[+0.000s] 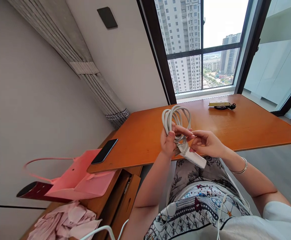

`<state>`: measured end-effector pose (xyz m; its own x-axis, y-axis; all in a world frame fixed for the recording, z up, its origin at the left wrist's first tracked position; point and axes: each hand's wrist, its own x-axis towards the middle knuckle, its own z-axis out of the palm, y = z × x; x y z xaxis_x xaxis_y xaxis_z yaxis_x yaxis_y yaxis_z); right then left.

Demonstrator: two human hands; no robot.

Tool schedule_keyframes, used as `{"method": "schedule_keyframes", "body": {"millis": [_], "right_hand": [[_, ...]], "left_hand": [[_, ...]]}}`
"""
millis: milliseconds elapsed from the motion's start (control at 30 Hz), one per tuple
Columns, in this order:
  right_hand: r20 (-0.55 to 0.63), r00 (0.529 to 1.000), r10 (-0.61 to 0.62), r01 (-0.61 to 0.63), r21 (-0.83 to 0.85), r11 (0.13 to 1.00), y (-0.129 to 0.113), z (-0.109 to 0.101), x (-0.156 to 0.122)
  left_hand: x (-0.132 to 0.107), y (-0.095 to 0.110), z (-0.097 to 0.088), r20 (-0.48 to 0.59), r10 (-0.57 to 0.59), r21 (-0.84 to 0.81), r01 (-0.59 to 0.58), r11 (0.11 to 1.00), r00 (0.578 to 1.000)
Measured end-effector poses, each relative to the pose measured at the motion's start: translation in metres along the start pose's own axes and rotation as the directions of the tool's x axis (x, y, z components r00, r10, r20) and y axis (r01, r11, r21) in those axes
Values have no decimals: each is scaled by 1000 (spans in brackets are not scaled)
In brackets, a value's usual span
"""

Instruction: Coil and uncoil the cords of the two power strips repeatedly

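A coiled white cable (176,119) stands up in my left hand (168,142), whose fingers are wrapped round the bundle near its lower end. My right hand (205,142) is pinched on the cable's loose end beside the bundle. A white plug or adapter block (195,159) hangs below both hands, over my lap. Both hands hover just above the near edge of the orange wooden table (247,126).
A black phone (104,151) lies at the table's left corner. A yellow power strip with black cord (221,105) sits at the far side by the window. A pink bag (80,178) and pink cloth (65,220) rest on a lower cabinet at left.
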<state>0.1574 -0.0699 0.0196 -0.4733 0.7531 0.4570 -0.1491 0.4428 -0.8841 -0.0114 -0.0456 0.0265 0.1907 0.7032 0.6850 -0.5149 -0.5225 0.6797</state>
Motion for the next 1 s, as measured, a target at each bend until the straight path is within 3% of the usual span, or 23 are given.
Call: {"method": "schedule_keyframes", "body": {"millis": [100, 200, 300, 367, 433, 500, 533, 600, 667, 867, 1000], "right_hand": [[-90, 987, -132, 109, -228, 968, 2, 3, 0], [-196, 956, -220, 107, -465, 879, 6, 5, 2], [-337, 879, -336, 56, -628, 777, 11, 5, 6], [-415, 831, -369, 29, -631, 775, 16, 5, 10], [-488, 825, -286, 23, -476, 879, 20, 5, 15], [-500, 862, -77, 14, -129, 992, 26, 7, 21], [-469, 882, 49, -14, 79, 997, 28, 8, 24], [-380, 889, 254, -84, 411, 908, 32, 9, 30], [-335, 872, 358, -100, 594, 798, 35, 8, 33], [-75, 925, 371, -119, 873, 472, 36, 2, 31], [-165, 929, 332, -34, 855, 518, 36, 6, 29]], "left_hand": [[3, 3, 2, -66, -125, -124, 116, 986, 990], [4, 4, 2, -66, -202, -190, 186, 964, 977], [4, 4, 2, -75, -271, -245, 245, 938, 960], [3, 2, 3, -80, -325, -279, 292, 915, 942], [1, 0, 3, -89, -370, -315, 326, 891, 925], [0, -4, 3, -98, -388, -345, 334, 877, 917], [0, -6, 3, -99, -390, -353, 334, 874, 915], [-1, -10, 1, -103, -390, -360, 331, 872, 915], [-1, -15, -3, -105, -389, -362, 329, 872, 915], [-4, -31, -13, -142, -409, -437, 314, 843, 901], [-8, -37, -12, -152, -429, -451, 324, 832, 890]]}}
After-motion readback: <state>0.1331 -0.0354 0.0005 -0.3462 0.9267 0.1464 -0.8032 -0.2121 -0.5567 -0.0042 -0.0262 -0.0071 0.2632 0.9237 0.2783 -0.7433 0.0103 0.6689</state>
